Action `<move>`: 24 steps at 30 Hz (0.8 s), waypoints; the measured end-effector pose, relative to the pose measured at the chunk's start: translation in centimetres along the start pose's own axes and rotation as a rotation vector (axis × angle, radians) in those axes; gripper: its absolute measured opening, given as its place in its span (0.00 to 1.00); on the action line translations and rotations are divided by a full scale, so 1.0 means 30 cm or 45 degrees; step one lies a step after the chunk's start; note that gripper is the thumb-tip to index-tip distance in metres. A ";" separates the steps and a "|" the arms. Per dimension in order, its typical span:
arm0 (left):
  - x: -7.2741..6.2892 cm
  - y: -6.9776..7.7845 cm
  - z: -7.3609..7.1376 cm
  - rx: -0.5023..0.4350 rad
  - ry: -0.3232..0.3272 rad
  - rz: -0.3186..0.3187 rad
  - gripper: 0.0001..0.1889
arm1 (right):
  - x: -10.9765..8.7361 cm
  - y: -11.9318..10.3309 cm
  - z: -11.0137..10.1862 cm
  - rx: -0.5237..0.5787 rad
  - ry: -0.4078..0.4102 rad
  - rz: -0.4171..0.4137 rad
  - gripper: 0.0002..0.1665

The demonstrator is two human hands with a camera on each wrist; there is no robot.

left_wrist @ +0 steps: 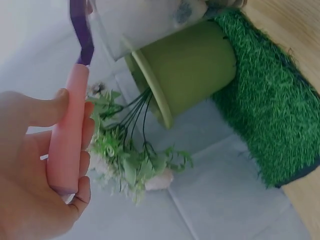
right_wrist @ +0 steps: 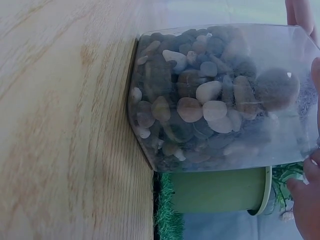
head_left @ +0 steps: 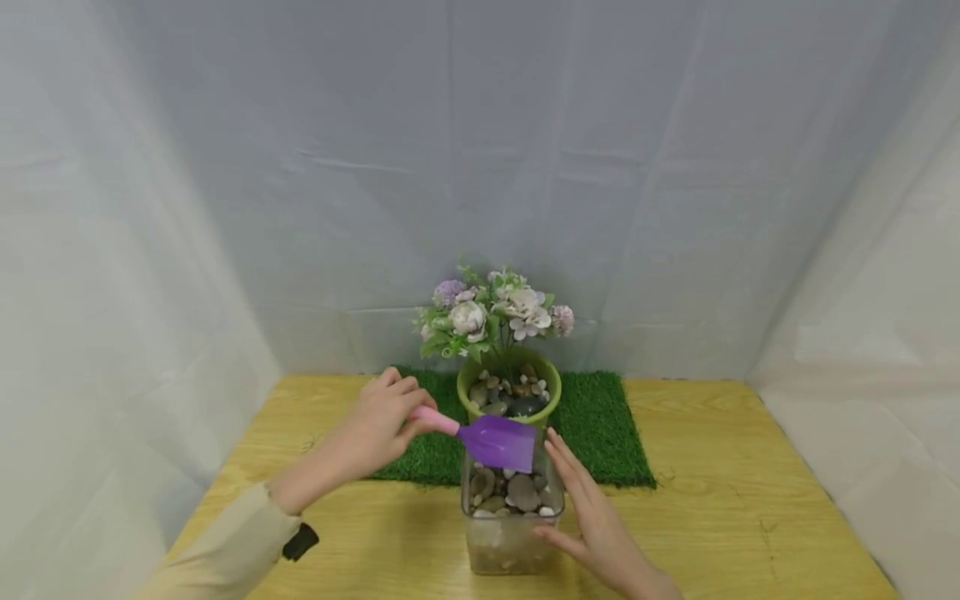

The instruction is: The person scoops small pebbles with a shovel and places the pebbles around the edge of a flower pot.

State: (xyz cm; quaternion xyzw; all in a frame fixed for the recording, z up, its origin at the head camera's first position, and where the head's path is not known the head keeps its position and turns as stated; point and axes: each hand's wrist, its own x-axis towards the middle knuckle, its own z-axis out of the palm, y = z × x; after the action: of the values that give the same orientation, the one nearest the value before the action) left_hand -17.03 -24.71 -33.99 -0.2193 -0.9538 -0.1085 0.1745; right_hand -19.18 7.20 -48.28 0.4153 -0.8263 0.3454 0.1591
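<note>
My left hand (head_left: pixel 386 417) grips the pink handle (left_wrist: pixel 70 130) of a small toy shovel. Its purple blade (head_left: pixel 498 443) hangs over the near part of the table, above a clear square container (head_left: pixel 491 542). Smooth pebbles (right_wrist: pixel 190 110) in grey, brown and white fill much of that container. Beside the container's right wall is my right hand (head_left: pixel 600 533), fingers extended along the side and thumb at the front corner. Behind stands a green flower pot (left_wrist: pixel 190 70) with stones inside and artificial flowers (head_left: pixel 468 321) rising from it. The blade hides part of the container's far rim.
The pot stands on a green artificial grass mat (head_left: pixel 603 429) laid across the wooden table (head_left: pixel 720 500). Pale cloth sheets (head_left: pixel 375 208) hang behind and at both sides. A dark band (head_left: pixel 300 542) shows at the left sleeve.
</note>
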 end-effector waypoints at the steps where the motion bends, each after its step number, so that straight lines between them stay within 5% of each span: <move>1: -0.005 -0.004 -0.004 0.006 0.006 -0.014 0.07 | 0.000 0.000 0.001 -0.001 0.001 0.000 0.59; 5: -0.022 -0.005 -0.022 0.068 -0.004 -0.037 0.07 | 0.002 0.001 0.002 -0.002 0.002 -0.005 0.58; 10: -0.017 0.030 -0.041 0.177 -0.074 0.047 0.06 | 0.004 0.000 -0.001 0.006 0.008 -0.015 0.58; 15: 0.039 0.094 -0.026 0.221 -0.136 0.161 0.06 | 0.004 0.002 -0.010 0.005 0.000 -0.008 0.58; 24: 0.159 0.226 0.007 0.523 -0.315 0.290 0.11 | 0.006 0.003 -0.009 0.046 -0.024 -0.008 0.60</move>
State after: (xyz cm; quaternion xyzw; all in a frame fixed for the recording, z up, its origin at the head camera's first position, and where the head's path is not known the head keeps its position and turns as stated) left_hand -18.00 -16.86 -31.47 -0.2967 -0.9391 0.1354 0.1086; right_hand -19.39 7.33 -48.02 0.4241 -0.8202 0.3557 0.1449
